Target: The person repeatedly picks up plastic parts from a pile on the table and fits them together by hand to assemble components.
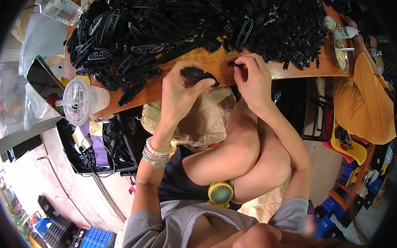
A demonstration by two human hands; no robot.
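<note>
My left hand (pixel 176 96) is closed around a dark, curved black plastic part (pixel 197 75), gripped between thumb and fingers over the table's near edge. Slightly to the right, my right hand (pixel 255 84) pinches a small black plastic piece (pixel 235 64) between thumb and forefinger. The two pieces are apart. Beyond both hands, a large heap of black plastic parts (pixel 180 20) covers much of the wooden table (pixel 289 70); long frame-like parts lie at left and smaller ones at right. Brown paper (pixel 203 121) lies over my lap below the hands.
A lidded plastic cup (pixel 76 102) and a propped phone (pixel 44 82) stand at the table's left corner. Below is a black bin (pixel 124 147) of parts. A bowl with a spoon (pixel 341 58) sits at right, near a person in orange (pixel 361 101). A yellow fan (pixel 220 193) rests by my legs.
</note>
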